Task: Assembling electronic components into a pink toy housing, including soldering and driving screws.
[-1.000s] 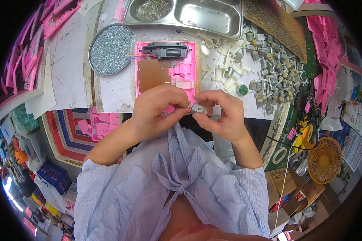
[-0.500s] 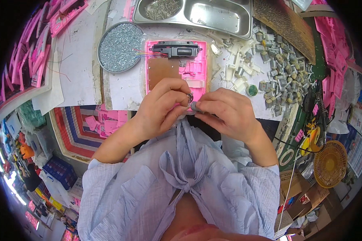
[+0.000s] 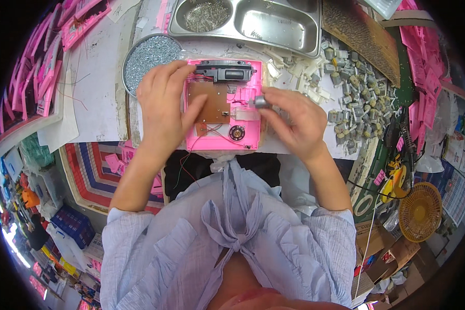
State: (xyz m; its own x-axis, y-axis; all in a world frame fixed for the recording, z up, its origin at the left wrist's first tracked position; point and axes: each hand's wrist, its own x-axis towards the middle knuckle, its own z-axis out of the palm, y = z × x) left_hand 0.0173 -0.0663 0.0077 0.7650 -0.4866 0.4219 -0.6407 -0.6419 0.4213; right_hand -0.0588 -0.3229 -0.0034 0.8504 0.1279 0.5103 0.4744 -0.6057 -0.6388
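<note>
My right hand (image 3: 299, 121) pinches a small silver cylindrical motor (image 3: 262, 102) between thumb and fingers, over the right side of a pink plastic casing (image 3: 250, 142). My left hand (image 3: 165, 101) lies open along the casing's left edge. Its fingertips reach the red wires beside a black module (image 3: 233, 72), and its thumb is spread over a brown circuit board (image 3: 214, 103). A dark round part (image 3: 237, 133) sits in the casing's lower right corner. Just left of it is a smaller brown board (image 3: 201, 129), and thin wires hang over the casing's front edge.
A round tray of screws (image 3: 150, 54) stands behind my left hand. At the back is a steel compartment tray (image 3: 277, 26). Several loose grey motors (image 3: 359, 88) and white plastic pieces (image 3: 312, 82) lie on the right. Pink casings (image 3: 33, 77) are stacked far left.
My hands have moved apart from the casing's front edge. The left has gone up and left and spread open; the right has moved up with the motor, uncovering the round part.
</note>
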